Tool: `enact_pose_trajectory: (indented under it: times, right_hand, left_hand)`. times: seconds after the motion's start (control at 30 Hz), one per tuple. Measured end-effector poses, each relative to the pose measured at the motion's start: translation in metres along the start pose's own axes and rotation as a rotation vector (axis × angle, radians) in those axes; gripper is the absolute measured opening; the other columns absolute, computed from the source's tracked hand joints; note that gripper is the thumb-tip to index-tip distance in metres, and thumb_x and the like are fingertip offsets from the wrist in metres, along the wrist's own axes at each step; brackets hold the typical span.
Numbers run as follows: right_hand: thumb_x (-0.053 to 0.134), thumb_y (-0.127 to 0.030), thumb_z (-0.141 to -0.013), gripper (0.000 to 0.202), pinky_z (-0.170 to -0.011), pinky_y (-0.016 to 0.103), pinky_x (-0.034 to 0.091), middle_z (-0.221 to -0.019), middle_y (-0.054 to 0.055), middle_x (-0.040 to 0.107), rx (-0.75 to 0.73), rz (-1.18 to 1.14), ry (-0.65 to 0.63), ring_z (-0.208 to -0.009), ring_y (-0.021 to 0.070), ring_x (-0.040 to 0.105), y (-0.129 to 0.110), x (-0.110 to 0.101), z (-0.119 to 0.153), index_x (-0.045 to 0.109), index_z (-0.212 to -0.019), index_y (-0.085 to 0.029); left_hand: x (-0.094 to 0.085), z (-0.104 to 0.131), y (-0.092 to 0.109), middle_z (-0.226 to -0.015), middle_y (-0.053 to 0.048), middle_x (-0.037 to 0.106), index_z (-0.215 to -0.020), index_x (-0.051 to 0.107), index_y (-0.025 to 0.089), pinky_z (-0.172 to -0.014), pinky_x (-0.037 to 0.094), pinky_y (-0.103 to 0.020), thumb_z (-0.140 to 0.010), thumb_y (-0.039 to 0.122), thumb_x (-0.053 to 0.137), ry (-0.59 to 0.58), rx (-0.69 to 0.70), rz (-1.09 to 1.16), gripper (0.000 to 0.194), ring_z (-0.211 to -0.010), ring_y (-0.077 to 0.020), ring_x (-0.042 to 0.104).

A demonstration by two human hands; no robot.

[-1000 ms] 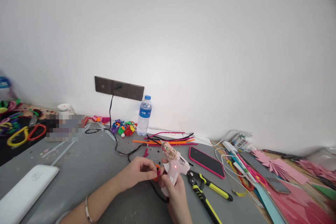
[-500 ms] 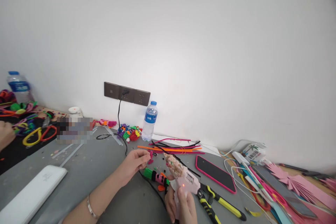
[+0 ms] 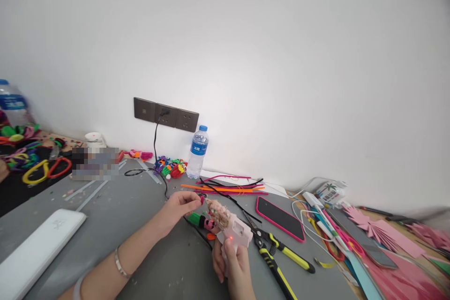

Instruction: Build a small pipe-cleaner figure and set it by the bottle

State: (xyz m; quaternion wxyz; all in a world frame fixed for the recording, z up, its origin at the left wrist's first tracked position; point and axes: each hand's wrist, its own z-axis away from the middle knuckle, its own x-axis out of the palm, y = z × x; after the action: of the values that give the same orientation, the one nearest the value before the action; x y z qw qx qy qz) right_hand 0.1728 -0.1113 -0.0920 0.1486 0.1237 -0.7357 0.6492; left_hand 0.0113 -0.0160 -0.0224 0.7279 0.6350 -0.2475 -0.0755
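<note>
Over the grey table (image 3: 154, 276) in the head view, the left hand (image 3: 179, 208) pinches a magenta piece (image 3: 202, 200) near the crusted nozzle (image 3: 218, 212) of a glue gun (image 3: 239, 230), gripped by the right hand (image 3: 235, 265) (red light (image 3: 231, 238) glowing). Gluing seems underway, calling for steady fingertips.

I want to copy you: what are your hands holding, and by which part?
The right hand grips the glue gun by its handle. The left hand pinches a small magenta piece, too hidden to tell where.
</note>
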Motion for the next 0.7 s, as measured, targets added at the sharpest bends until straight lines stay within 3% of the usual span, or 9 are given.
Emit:
enact_pose_trajectory:
  times: [0.7]
  right_hand:
    - [0.053, -0.06, -0.085, 0.044, -0.029, 0.014, 0.022, -0.044, -0.012, 0.032, 0.009, 0.03, 0.018, -0.03, 0.0018, 0.02, -0.0057, 0.0044, 0.0012, 0.056, -0.087, -0.016]
  left_hand:
    - [0.0007, -0.0003, -0.0012, -0.058, 0.006, 0.04, -0.067, 0.06, 0.015, -0.053, 0.02, -0.023, -0.065, 0.049, 0.076, 0.014, 0.012, -0.019, 0.038, -0.055, -0.0088, 0.029]
